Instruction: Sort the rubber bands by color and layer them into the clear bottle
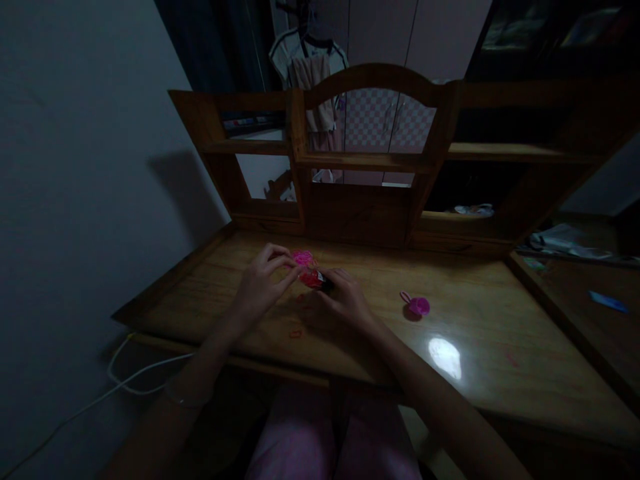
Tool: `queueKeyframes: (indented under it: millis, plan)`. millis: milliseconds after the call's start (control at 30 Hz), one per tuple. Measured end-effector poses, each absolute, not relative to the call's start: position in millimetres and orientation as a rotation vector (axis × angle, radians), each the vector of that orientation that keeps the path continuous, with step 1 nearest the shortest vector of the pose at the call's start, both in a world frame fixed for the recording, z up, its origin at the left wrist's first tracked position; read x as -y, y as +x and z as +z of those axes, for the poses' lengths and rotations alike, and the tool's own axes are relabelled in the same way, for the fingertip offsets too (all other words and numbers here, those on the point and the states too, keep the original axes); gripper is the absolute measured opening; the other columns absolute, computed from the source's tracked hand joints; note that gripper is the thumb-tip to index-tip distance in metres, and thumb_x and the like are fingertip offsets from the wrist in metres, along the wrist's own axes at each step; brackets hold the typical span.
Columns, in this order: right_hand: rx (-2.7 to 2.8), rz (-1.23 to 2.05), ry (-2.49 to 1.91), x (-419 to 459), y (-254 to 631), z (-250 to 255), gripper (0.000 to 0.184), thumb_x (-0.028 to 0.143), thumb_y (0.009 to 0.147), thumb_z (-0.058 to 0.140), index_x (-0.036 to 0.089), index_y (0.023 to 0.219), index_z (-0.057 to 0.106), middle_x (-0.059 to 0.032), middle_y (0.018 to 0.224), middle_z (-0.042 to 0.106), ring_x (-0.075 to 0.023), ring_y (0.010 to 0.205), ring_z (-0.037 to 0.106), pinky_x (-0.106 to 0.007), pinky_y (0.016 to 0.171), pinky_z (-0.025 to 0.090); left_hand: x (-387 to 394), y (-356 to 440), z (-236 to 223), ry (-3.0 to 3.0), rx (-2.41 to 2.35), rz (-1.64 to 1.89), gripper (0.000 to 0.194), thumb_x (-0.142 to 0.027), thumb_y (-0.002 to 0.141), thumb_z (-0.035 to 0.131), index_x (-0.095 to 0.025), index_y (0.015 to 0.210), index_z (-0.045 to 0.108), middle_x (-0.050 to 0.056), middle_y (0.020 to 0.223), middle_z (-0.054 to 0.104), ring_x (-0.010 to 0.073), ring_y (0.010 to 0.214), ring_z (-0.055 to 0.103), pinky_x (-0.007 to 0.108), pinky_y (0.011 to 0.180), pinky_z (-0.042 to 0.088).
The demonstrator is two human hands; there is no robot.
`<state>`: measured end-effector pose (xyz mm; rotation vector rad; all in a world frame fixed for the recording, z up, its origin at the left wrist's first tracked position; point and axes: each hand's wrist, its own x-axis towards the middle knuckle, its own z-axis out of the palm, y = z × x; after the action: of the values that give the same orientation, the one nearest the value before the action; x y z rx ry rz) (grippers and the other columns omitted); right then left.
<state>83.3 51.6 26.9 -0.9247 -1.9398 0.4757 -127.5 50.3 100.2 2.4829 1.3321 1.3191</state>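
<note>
My right hand point(347, 298) is closed around a small, glossy red and black object point(313, 279), whose exact kind is too dim to tell. My left hand point(265, 280) pinches with thumb and fingers at the left end of this object; what lies between its fingertips is hidden. Just behind the object is a bright pink bundle of thin strands or bands point(303, 258). A thin orange loop point(295, 334) lies flat on the wooden desk point(260, 340) in front of my hands, with small red bits closer to the object.
To the right sits a small magenta cup-like item with a loop point(419, 306). A wooden shelf unit point(360, 160) stands along the desk's back edge. A wall point(100, 167) bounds the left side. White cable point(150, 368) hangs at the front left. A blue packet point(608, 301) lies far right.
</note>
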Motion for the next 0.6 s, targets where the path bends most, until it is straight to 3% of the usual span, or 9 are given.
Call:
queueKeyframes:
  millis: [200,600]
  plan:
    - [1.927,0.481,-0.911,-51.7,84.8,27.6,0.048,0.026,0.086,0.064,0.026,0.133,0.054,-0.0078,0.12,0.063,-0.0225,0.11,0.056,-0.038,0.095,0.045,-34.8,-124.1,97.9,2.33,-1.311,1.345,0.036,-0.033,0.1,0.039,-0.023,0.097,0.073,0.005,0.117,0.062,0.019,0.113,0.056,0.037,0.103,0.043]
    - [1.918,0.468,-0.918,-52.9,83.3,24.5,0.049,0.028,0.085,0.065,0.027,0.132,0.055,-0.0076,0.119,0.064,-0.0232,0.108,0.058,-0.039,0.094,0.046,-31.8,-120.9,86.7,2.227,-1.23,1.27,0.04,-0.038,0.101,0.034,-0.024,0.106,0.07,0.005,0.122,0.063,0.0217,0.118,0.054,0.042,0.108,0.038]
